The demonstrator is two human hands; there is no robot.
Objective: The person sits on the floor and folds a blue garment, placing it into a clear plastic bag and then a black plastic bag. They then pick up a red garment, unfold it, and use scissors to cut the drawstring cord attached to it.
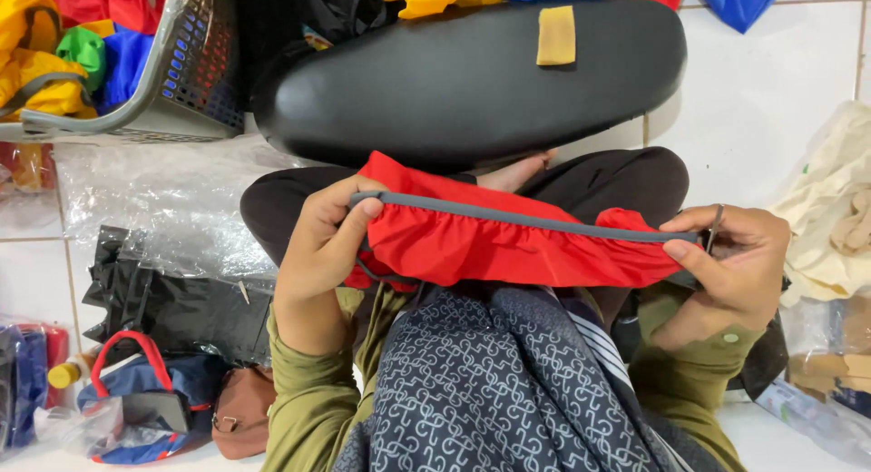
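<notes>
A black seat (472, 73) with a tan patch (556, 34) lies across the top. Left of it stands a grey basket (186, 68) of yellow, green and blue cloth. Clear plastic wrap (154, 195) covers the tiled floor (762, 100), with a black bag (172, 304), a brown pouch (240, 422) and a blue-red bag (136, 408) lower left. Cream cloth (830, 222) lies right.

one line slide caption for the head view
Left hand and right hand stretch a red cover by its grey elastic hem beside a black seat.

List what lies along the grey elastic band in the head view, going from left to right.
Left hand gripping the band's end → grey elastic band stretched along the red fabric → right hand pinching the other end.
</notes>
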